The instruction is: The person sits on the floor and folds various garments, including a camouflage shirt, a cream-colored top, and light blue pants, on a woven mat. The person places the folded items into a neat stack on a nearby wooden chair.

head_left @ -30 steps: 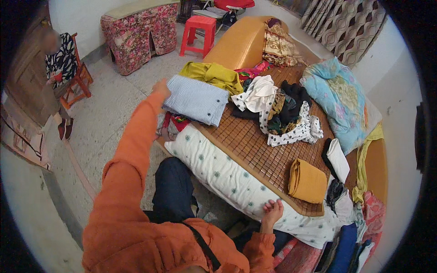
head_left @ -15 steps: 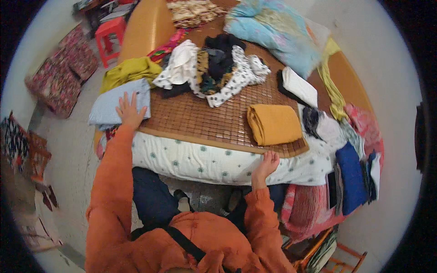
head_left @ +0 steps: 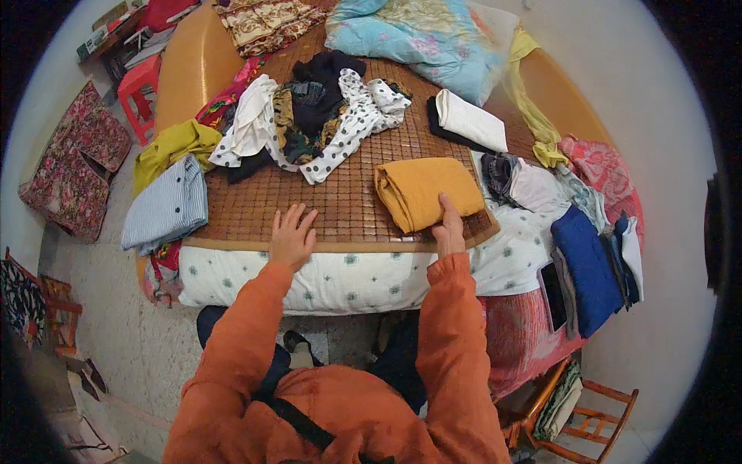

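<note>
My right hand (head_left: 448, 226) is at the near edge of a folded mustard-yellow garment (head_left: 421, 185). Its thumb lies on top and the other fingers are largely hidden at the edge, so it appears to grip the cloth. Fingers spread, my left hand (head_left: 294, 236) rests over the near edge of the brown bead mat (head_left: 255, 205) and holds nothing. To its left sits a folded blue-striped shirt (head_left: 166, 203) with dark buttons, untouched. Beyond my hands is a loose heap with a white polka-dot garment (head_left: 355, 124) and black clothes (head_left: 317, 85).
A folded white cloth (head_left: 471, 120) lies on a black one at right. Past it are folded blue clothes (head_left: 583, 263), a red patterned cloth (head_left: 518, 332) and a yellow-green strip (head_left: 533, 116). A blue quilt (head_left: 417, 35) fills the far side. Left stands a red stool (head_left: 139, 97).
My left hand has left the striped shirt and moved right to the mat's near edge. My right hand has gone up from the mat's edge onto the mustard-yellow garment. The view has shifted.
</note>
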Demonstrator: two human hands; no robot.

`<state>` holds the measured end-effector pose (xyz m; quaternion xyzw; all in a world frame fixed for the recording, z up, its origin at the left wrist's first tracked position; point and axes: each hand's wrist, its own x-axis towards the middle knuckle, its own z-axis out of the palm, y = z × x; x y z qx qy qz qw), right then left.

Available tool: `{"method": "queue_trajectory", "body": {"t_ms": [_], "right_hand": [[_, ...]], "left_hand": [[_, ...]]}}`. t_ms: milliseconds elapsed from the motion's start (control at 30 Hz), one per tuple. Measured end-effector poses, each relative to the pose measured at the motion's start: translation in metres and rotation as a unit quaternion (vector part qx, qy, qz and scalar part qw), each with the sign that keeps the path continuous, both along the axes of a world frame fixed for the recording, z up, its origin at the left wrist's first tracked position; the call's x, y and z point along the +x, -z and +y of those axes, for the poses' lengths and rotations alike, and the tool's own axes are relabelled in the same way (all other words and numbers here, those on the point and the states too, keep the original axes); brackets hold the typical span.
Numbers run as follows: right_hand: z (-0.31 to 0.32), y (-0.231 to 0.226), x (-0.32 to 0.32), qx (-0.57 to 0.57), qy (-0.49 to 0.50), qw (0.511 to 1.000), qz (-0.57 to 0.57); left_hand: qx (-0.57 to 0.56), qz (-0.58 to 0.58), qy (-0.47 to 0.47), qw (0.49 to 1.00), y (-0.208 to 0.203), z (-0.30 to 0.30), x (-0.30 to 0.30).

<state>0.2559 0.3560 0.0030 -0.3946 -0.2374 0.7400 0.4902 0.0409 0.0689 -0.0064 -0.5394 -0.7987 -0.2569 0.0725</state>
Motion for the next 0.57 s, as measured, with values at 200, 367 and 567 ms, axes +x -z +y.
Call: {"method": "queue_trajectory", "body": {"t_ms": [200,367,567], "right_hand": [[0.002,-0.005,-0.012,0.001,-0.108,0.976,0.187],[-0.001,0.001,-0.019,0.024,-0.060,0.982,0.177],[0.006,-0.020,-0.022,0.025,-0.053,0.983,0.172]], "left_hand": [[0.004,0.013,-0.012,1.000,-0.006,-0.002,0.001],[0.009,0.014,-0.016,1.000,-0.001,-0.001,0.000],[-0.006,0.001,-0.018,1.000,-0.002,-0.002,-0.001]]}}
